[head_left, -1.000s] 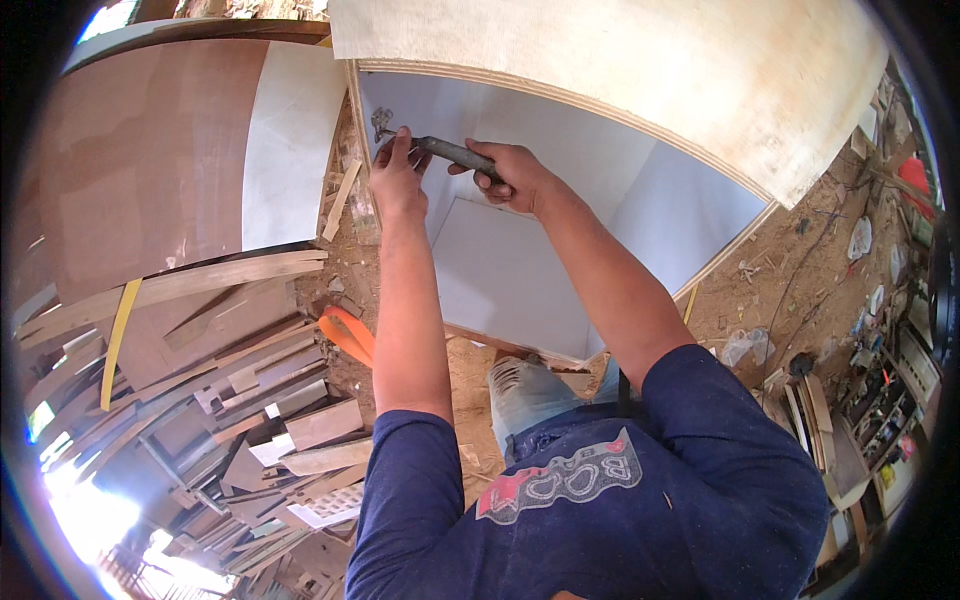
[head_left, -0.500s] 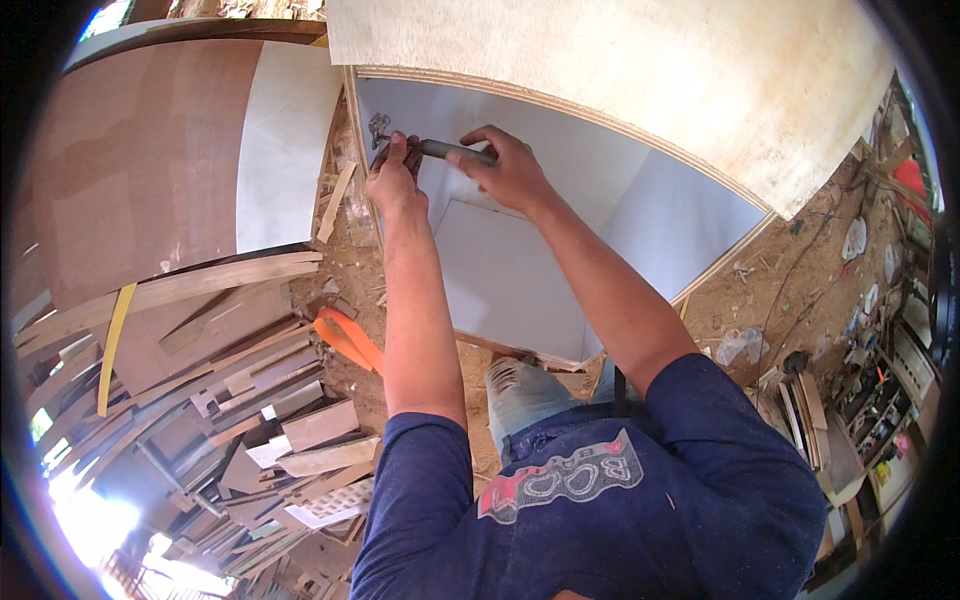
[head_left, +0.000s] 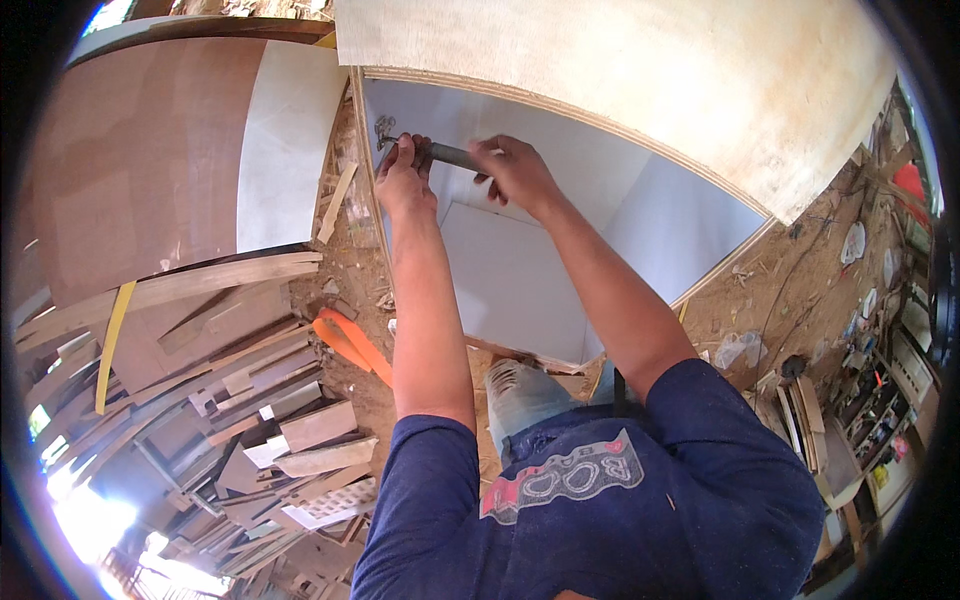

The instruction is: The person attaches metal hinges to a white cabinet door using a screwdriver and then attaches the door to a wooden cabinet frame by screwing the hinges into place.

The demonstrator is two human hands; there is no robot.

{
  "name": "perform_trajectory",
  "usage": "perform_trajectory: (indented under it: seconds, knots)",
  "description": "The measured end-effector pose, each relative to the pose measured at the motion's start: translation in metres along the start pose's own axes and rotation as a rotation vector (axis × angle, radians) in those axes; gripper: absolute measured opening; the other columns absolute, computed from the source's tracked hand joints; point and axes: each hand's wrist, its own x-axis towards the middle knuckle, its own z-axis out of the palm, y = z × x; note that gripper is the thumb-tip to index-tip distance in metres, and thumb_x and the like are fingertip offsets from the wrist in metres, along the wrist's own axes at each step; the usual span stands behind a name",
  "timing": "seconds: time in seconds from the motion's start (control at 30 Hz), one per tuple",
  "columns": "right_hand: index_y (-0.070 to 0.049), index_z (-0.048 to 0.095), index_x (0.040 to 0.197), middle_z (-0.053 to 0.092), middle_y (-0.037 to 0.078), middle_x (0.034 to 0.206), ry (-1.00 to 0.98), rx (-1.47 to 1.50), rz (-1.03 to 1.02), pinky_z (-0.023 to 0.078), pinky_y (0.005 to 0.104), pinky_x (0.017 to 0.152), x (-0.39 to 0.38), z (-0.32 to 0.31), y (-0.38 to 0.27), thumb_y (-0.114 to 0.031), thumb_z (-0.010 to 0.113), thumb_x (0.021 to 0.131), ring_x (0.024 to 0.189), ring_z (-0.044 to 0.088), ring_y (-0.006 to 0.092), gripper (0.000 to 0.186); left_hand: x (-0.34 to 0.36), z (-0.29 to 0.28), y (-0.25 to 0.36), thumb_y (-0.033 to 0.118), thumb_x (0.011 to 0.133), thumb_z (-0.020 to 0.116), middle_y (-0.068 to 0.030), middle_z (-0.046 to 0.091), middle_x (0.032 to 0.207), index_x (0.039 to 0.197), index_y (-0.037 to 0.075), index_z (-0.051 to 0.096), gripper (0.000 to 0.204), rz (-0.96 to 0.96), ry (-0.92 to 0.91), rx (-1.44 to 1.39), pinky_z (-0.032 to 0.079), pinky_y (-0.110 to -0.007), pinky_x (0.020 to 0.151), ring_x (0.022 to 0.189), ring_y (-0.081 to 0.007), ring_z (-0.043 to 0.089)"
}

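Note:
A metal cabinet hinge (head_left: 384,127) sits on the inner left wall of a white-lined plywood cabinet (head_left: 510,270). Just beside it my left hand (head_left: 406,178) is closed, fingers pinched round the front end of a screwdriver (head_left: 455,155) with a thick grey handle. The tool lies nearly level, its tip toward the hinge; the tip itself is hidden by my left fingers. At the handle's rear end is my right hand (head_left: 518,175), slightly blurred, its fingers curled about that end.
A pale plywood panel (head_left: 600,90) spans the cabinet's far side. Brown and white boards (head_left: 150,160) stand at the left, above piled wood offcuts (head_left: 290,440). An orange strap-like piece (head_left: 350,345) lies on the sandy ground. Cluttered tools and scraps (head_left: 880,370) lie at the right.
My right hand has shifted back along the handle and turned, showing more of the grey grip. My left hand stays by the hinge; the view has shifted slightly.

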Motion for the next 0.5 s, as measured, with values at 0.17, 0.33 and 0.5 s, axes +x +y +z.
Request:
perform_trajectory:
  seconds: [0.17, 0.33, 0.5]
  knots:
    - [0.003, 0.068, 0.102, 0.072, 0.011, 0.085, -0.040, 0.108, 0.068, 0.055, 0.0292, 0.062, -0.002, 0.005, 0.009, -0.026, 0.072, 0.099, 0.069, 0.068, 0.0167, 0.029, -0.012, 0.008, 0.002, 0.007, 0.097, 0.073, -0.0126, 0.071, 0.098, 0.109, -0.003, 0.065, 0.017, -0.038, -0.081, -0.177, 0.061, -0.041, 0.087, 0.089, -0.0251, 0.071]
    - [0.002, 0.069, 0.106, 0.072, 0.011, 0.088, 0.242, -0.180, -0.419, 0.055, 0.0293, 0.063, -0.007, 0.029, 0.020, -0.026, 0.074, 0.097, 0.070, 0.068, 0.0168, 0.030, -0.004, 0.010, 0.003, 0.006, 0.100, 0.069, -0.0160, 0.072, 0.109, 0.111, -0.002, 0.066, 0.014, 0.002, 0.068, 0.016, 0.060, -0.041, 0.093, 0.098, -0.0279, 0.072]
    - [-0.003, 0.070, 0.110, 0.073, 0.010, 0.096, -0.146, 0.628, 0.437, 0.056, 0.0335, 0.079, 0.002, 0.002, 0.006, -0.017, 0.082, 0.088, 0.087, 0.069, 0.0193, 0.029, 0.001, -0.003, 0.000, 0.007, 0.099, 0.071, -0.0134, 0.072, 0.106, 0.113, -0.001, 0.066, 0.017, 0.009, -0.039, -0.057, 0.059, -0.038, 0.090, 0.098, -0.0262, 0.072]
